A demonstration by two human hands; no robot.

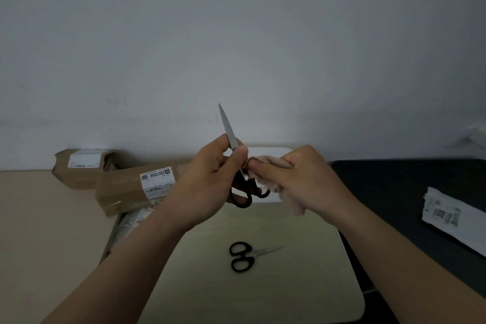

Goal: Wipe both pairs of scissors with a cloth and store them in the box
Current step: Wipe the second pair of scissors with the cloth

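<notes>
My left hand (210,179) holds a pair of black-handled scissors (228,126) upright, pinching the shut blades near the pivot with the tip pointing up. My right hand (297,179) grips a beige cloth (292,202) bunched against the scissors just below the pivot, by the handles. A second, smaller pair of black-handled scissors (243,256) lies flat on the pale yellow-green tabletop (289,284), blades shut and pointing right. A long brown cardboard box (123,192) with a white label lies to the left, partly behind my left hand.
Another brown cardboard box (79,168) sits behind the first, against the wall. A dark surface (394,192) to the right carries a white printed packet (452,218). A beige surface (39,231) lies to the left, with white packaging below the long box.
</notes>
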